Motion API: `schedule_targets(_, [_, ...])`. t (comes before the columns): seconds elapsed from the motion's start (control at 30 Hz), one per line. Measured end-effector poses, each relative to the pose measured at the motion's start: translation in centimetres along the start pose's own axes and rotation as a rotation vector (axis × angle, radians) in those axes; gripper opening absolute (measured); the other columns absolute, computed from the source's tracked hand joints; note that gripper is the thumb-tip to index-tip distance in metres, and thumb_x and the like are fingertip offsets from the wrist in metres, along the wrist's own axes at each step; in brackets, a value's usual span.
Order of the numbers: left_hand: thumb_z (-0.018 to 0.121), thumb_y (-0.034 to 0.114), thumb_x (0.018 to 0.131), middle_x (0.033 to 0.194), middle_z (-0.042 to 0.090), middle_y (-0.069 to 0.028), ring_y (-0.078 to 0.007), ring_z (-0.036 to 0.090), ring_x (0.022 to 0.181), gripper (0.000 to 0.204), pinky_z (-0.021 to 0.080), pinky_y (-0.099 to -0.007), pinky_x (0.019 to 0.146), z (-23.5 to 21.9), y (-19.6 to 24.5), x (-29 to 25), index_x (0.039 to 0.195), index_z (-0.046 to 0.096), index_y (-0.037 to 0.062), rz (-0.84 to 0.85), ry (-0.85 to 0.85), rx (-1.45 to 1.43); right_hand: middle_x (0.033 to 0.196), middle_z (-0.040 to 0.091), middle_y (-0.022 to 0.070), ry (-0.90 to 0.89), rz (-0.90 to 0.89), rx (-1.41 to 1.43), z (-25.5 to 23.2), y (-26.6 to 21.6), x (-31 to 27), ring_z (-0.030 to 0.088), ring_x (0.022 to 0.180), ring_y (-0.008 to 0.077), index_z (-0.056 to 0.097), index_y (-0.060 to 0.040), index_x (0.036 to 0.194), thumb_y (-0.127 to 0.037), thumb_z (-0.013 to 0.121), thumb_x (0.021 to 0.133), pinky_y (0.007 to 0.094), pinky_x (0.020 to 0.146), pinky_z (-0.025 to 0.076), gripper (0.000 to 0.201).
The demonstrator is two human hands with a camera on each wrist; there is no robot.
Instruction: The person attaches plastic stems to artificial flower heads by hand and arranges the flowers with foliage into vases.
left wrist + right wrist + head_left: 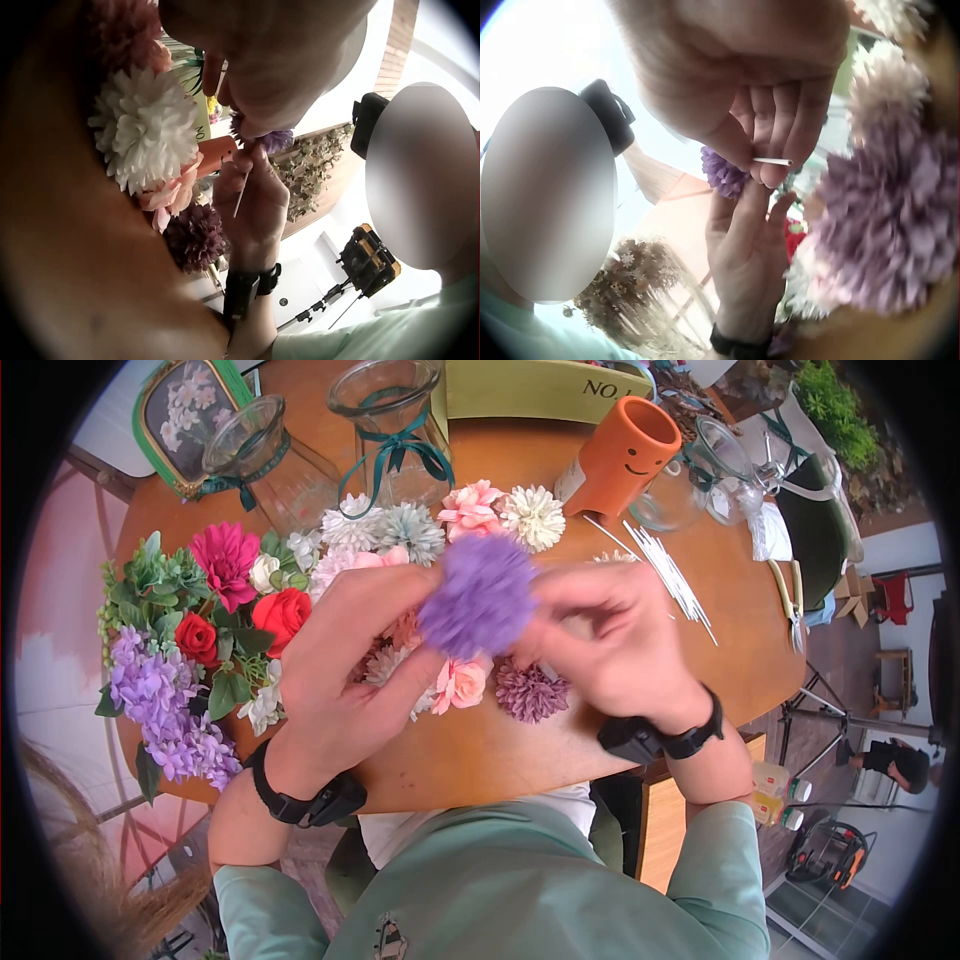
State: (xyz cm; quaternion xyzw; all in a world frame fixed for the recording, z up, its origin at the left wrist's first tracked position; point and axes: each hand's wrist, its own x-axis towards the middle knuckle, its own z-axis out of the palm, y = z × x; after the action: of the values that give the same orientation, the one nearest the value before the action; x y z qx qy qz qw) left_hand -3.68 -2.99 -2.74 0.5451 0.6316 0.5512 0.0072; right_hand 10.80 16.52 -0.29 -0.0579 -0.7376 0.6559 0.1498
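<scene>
Left hand (340, 655) pinches the purple flower (477, 597) above the desk (740, 680) while, I note remotely, the right hand (640, 650) pinches a white stick (772, 160) beside it, apparently to keep both aligned.

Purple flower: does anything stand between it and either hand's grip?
Nothing visible does: the left hand holds the purple flower, and the right hand pinches a white stick right beside it. The other flowers lie on the table, not between hand and bloom. Whether the stick enters it is hidden.
</scene>
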Motion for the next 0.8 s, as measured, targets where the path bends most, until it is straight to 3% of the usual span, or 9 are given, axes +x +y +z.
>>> schedule_targets(0.1, [0.078,-0.010,0.081,0.116,0.072,-0.0168,-0.0276,0.070,0.104,0.045,0.055,-0.0353,0.090,0.0,-0.1,0.1,0.125,0.069,-0.0038,-0.012,0.097,0.012,0.092,0.074,0.0061,0.170,-0.155,-0.196,-4.2,-1.5,-0.7,0.067,0.079,0.0089,0.077,0.0056,0.098,0.004,0.075,0.088,0.0235,0.072,0.052,0.011])
schedule_targets(0.13, [0.078,-0.008,0.084,0.118,0.072,-0.0162,-0.0259,0.070,0.104,0.044,0.055,-0.0342,0.090,-0.1,-0.3,0.2,0.127,0.068,-0.0037,-0.037,0.090,0.004,0.092,0.072,0.0054,0.248,-0.081,-0.179,-4.8,-3.3,-1.3,0.064,0.078,0.0093,0.077,0.0047,0.097,0.004,0.076,0.085,0.0238,0.072,0.051,0.011])
schedule_targets(0.2, [0.078,-0.006,0.086,0.120,0.071,-0.0155,-0.0243,0.069,0.104,0.044,0.055,-0.0331,0.090,-0.2,-0.4,0.1,0.128,0.068,-0.0035,-0.060,0.098,-0.006,0.091,0.070,0.0042,0.205,-0.117,-0.411,-7.5,-4.4,-3.0,0.062,0.075,0.0090,0.077,0.0033,0.094,0.002,0.077,0.084,0.0246,0.068,0.048,0.010])
schedule_targets(0.27, [0.076,-0.006,0.087,0.119,0.071,-0.0150,-0.0231,0.069,0.101,0.043,0.055,-0.0325,0.089,-0.3,-0.3,0.1,0.128,0.068,-0.0030,-0.070,0.061,-0.011,0.085,0.068,0.0036,0.069,0.159,-0.588,-8.5,-5.0,-4.9,0.060,0.071,0.0101,0.077,0.0035,0.091,0.001,0.078,0.082,0.0253,0.064,0.047,0.009])
schedule_targets(0.37, [0.076,-0.006,0.087,0.119,0.070,-0.0147,-0.0223,0.068,0.100,0.043,0.054,-0.0317,0.088,0.1,-0.3,0.0,0.129,0.068,-0.0020,-0.071,0.031,-0.008,0.078,0.067,0.0041,-0.073,0.356,-0.580,-8.5,-2.0,-6.1,0.059,0.069,0.0097,0.077,0.0038,0.091,0.000,0.077,0.082,0.0256,0.062,0.045,0.009])
schedule_targets(0.47, [0.075,-0.006,0.087,0.119,0.070,-0.0149,-0.0220,0.068,0.100,0.043,0.055,-0.0314,0.088,0.2,-0.4,-0.1,0.129,0.068,-0.0013,-0.086,-0.004,0.003,0.075,0.068,0.0057,0.038,0.266,-0.785,-7.8,0.2,-5.9,0.058,0.067,0.0076,0.078,0.0026,0.093,-0.001,0.077,0.083,0.0253,0.060,0.044,0.011])
schedule_targets(0.67, [0.075,-0.006,0.087,0.117,0.070,-0.0152,-0.0222,0.069,0.100,0.040,0.055,-0.0313,0.087,0.2,-0.4,-0.1,0.127,0.069,-0.0023,-0.092,0.036,-0.002,0.076,0.074,0.0148,0.212,0.345,-0.820,-10.1,-2.0,-3.2,0.068,0.064,0.0264,0.081,-0.0010,0.096,-0.007,0.076,0.084,0.0369,0.067,0.054,0.014])
schedule_targets(0.73, [0.075,-0.006,0.087,0.116,0.070,-0.0153,-0.0222,0.069,0.100,0.039,0.055,-0.0313,0.088,0.2,-0.2,-0.2,0.126,0.069,-0.0026,-0.100,0.014,0.009,0.079,0.075,0.0167,0.245,0.171,-1.146,-10.7,-1.0,-1.3,0.072,0.071,0.0316,0.081,-0.0026,0.095,-0.009,0.074,0.084,0.0407,0.070,0.056,0.015])
schedule_targets(0.8, [0.075,-0.006,0.087,0.116,0.070,-0.0154,-0.0223,0.069,0.100,0.039,0.055,-0.0313,0.088,0.0,-0.3,0.0,0.125,0.070,-0.0028,-0.107,0.003,0.029,0.082,0.075,0.0183,0.222,0.249,-1.247,-10.5,-0.5,-0.2,0.074,0.079,0.0363,0.080,-0.0022,0.095,-0.008,0.072,0.083,0.0446,0.074,0.057,0.016])
